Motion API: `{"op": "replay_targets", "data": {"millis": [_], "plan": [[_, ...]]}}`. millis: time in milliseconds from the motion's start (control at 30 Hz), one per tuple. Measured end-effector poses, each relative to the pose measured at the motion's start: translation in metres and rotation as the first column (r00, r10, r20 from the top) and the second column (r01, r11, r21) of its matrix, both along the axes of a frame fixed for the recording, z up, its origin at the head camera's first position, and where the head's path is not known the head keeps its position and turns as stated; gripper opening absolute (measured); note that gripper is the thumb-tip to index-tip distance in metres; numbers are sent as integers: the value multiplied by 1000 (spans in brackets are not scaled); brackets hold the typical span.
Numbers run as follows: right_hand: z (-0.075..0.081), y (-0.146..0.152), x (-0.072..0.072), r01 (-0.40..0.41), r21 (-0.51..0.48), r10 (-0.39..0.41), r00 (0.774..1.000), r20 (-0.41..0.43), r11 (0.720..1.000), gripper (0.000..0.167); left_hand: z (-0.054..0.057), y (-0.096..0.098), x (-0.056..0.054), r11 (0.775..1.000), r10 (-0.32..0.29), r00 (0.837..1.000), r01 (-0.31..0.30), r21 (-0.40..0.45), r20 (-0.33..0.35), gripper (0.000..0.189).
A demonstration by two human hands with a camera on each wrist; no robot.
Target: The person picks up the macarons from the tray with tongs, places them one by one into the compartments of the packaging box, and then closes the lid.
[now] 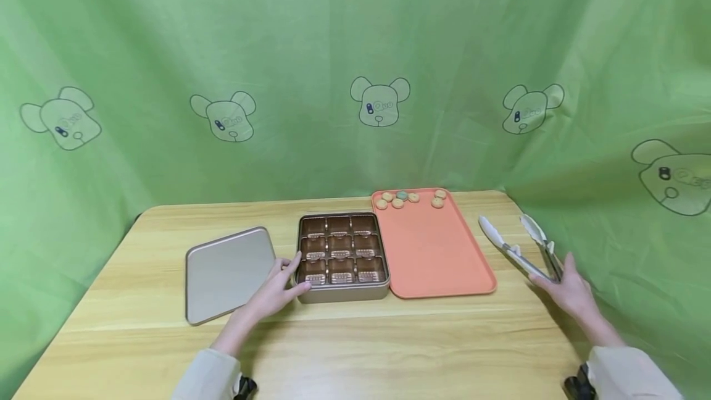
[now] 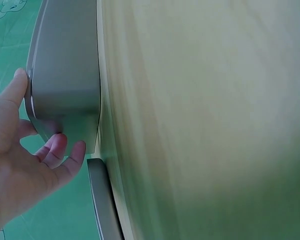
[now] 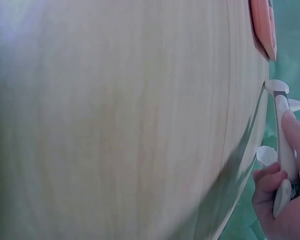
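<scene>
My left hand (image 1: 273, 289) grips the front left corner of a square metal tin (image 1: 344, 294). Inside the tin is a brown plastic insert (image 1: 340, 245) divided into small square compartments. In the left wrist view, the thumb lies at the rim of the tin (image 2: 65, 70) and the other fingers bend against its side. Off to the right, my right hand (image 1: 574, 292) holds metal tongs (image 1: 516, 257) near their hinged end, their two arms spread and white tips pointing away. The right wrist view shows fingers and thumb around the tongs' handle (image 3: 285, 130).
Right of the tin lies a coral tray (image 1: 436, 258), with several round cookies (image 1: 397, 204) along its far edge, one of them bluish green. A flat grey metal lid (image 1: 230, 273) rests left of the tin. Green curtain (image 1: 311, 79) surrounds the wooden table (image 1: 400, 350).
</scene>
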State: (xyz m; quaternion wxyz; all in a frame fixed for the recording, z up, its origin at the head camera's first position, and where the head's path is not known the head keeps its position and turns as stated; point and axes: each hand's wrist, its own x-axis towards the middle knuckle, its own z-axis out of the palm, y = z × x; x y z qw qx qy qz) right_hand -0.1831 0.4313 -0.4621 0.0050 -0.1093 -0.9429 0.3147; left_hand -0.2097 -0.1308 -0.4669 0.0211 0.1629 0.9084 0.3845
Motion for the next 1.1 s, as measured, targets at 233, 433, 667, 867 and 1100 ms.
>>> {"op": "replay_targets", "data": {"millis": [233,433,667,867,1100], "plan": [[-3,0,-1,41,23,-40,999,-22,999,105,0,1,0,1000,-4,1000,4,14,-7,76],[-4,-2,-1,27,62,-20,995,-102,998,94,1,1,0,999,-8,1000,9,36,-12,78],[1,-10,-1,-15,112,40,973,-226,994,81,0,0,1,999,-5,1000,5,36,-2,79],[9,-17,0,-113,-25,106,976,-188,993,85,1,1,0,999,0,1000,-1,40,8,79],[17,-30,-1,-237,-224,177,950,-256,945,69,3,1,0,999,-7,1000,7,35,-1,79]]}}
